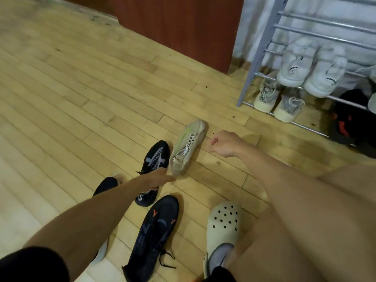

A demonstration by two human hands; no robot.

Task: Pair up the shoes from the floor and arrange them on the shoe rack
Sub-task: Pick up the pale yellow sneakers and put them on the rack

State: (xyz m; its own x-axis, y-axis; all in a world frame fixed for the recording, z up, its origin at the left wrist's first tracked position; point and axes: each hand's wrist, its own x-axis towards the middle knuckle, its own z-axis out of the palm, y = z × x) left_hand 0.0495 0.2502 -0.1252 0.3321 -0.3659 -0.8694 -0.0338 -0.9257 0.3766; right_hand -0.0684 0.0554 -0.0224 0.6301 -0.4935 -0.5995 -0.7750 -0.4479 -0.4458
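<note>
A beige sneaker with a green stripe (189,147) lies on the wooden floor. Beside it on the left is a black shoe with a grey pattern (156,157). My left hand (159,179) stretches over that black shoe's opening, fingertips at the beige sneaker's heel; the blur hides whether it grips anything. My right hand (223,144) hovers just right of the beige sneaker, curled into a loose fist with nothing in it. A black shoe with orange marks (154,231) lies nearer to me. Another dark shoe (107,184) is mostly hidden behind my left arm.
The grey metal shoe rack (262,55) stands at the upper right. It holds a white pair (309,68) above, a grey-and-cream pair (278,100) on the bottom bars and a black-and-red shoe (345,123). A cream clog (223,220) is on my foot. A brown panel (173,27) stands behind.
</note>
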